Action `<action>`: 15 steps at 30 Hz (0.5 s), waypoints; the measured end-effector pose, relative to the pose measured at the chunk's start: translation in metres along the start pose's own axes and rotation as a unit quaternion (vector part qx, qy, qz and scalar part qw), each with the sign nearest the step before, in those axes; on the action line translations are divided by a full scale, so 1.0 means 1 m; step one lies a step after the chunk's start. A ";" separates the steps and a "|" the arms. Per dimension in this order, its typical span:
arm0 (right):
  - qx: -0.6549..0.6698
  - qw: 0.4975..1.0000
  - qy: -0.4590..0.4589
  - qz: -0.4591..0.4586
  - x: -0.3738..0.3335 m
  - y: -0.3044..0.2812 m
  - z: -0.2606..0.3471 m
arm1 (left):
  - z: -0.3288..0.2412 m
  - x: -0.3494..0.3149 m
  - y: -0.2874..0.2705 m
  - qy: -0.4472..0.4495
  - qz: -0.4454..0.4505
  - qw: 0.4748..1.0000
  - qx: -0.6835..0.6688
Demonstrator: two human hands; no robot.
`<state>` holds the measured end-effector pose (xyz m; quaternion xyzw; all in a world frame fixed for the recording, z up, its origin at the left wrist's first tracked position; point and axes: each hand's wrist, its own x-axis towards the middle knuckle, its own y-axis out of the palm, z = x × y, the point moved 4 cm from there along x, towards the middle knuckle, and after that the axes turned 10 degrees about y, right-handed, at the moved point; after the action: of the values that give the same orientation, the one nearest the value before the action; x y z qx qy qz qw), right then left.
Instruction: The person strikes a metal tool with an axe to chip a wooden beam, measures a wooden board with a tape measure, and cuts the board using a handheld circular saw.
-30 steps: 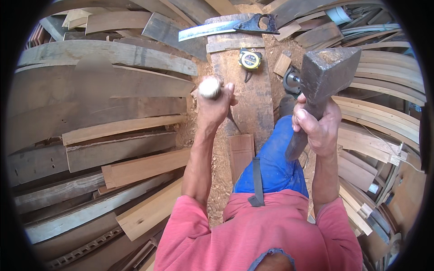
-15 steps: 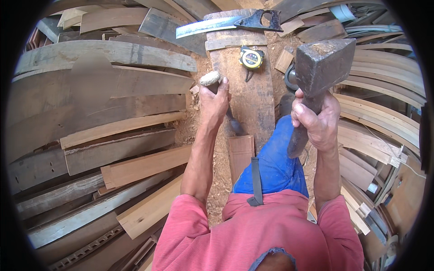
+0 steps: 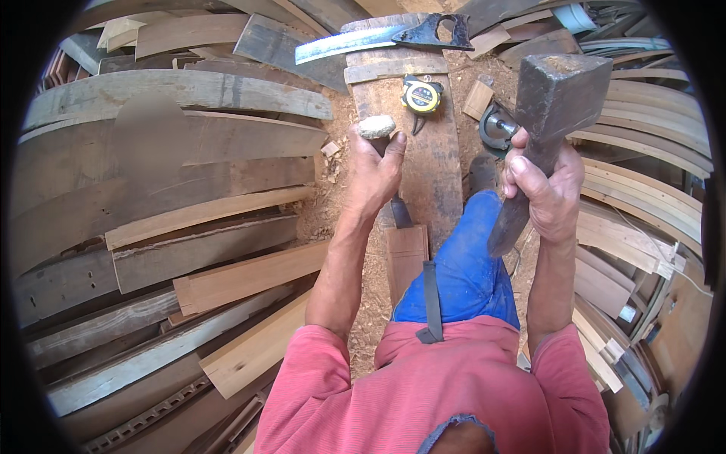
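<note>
My left hand (image 3: pixel 373 178) is wrapped round the handle of a chisel (image 3: pixel 401 213). The pale, battered butt of that handle sticks up above my fist. Its dark blade reaches down to the end of a reddish-brown wood piece (image 3: pixel 407 257) lying on the bench plank; whether the edge touches the wood I cannot tell. In my right hand (image 3: pixel 550 185), raised over the right side, is a dark, blocky mallet (image 3: pixel 563 98), gripped by its handle with the head up. The mallet head is to the right of the chisel, well apart from it.
A handsaw (image 3: pixel 378 41) lies across the far end of the bench plank (image 3: pixel 431 166), with a yellow tape measure (image 3: pixel 421 96) nearer. A round metal-and-black tool (image 3: pixel 497 129) sits right of the plank. Stacked boards (image 3: pixel 219 147) fill the left, more strips (image 3: pixel 643 193) the right. Wood shavings surround the plank.
My left hand has shifted right, and the chisel now stands more upright over the wood piece. The mallet in my right hand has moved slightly right and up.
</note>
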<state>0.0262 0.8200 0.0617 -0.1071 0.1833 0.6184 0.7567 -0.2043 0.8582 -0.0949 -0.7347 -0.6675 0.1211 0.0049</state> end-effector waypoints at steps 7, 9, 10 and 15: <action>0.012 0.999 -0.027 -0.013 0.005 -0.001 0.009 | 0.000 0.004 0.016 0.114 0.026 0.992 0.051; 0.000 1.000 -0.029 -0.004 0.005 -0.004 0.009 | 0.003 0.001 0.009 0.041 -0.009 0.998 -0.036; 0.000 1.000 -0.027 -0.004 0.006 -0.004 0.009 | 0.009 0.004 0.006 0.046 -0.030 0.998 -0.039; -0.183 0.982 -0.055 -0.006 0.032 0.009 0.024 | 0.034 0.020 0.007 0.010 -0.016 1.000 -0.011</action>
<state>0.0263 0.8602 0.0706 -0.2104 0.0248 0.6420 0.7369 -0.2018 0.8718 -0.1327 -0.7252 -0.6803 0.1060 0.0055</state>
